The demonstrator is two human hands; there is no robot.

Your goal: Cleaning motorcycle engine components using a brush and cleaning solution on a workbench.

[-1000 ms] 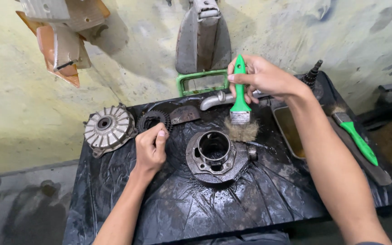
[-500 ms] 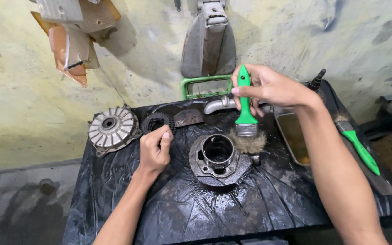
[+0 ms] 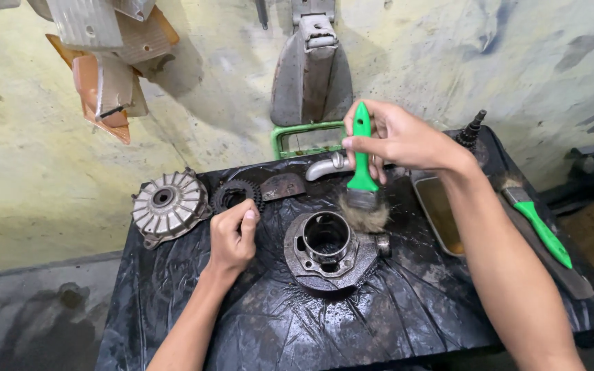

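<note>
The green brush is gripped by the right hand and has been lifted a little above the round metal part. The left hand is kept curled shut, empty, beside it.

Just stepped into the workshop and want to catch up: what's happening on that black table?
A person is cleaning greasy engine parts. The right hand holds a green-handled brush upright, its bristles touching the rim of a metal cylinder block on the wet black table. The left hand rests as a loose fist beside the block, near a black sprocket and a finned round cover. A second green brush lies by a tray.
</note>
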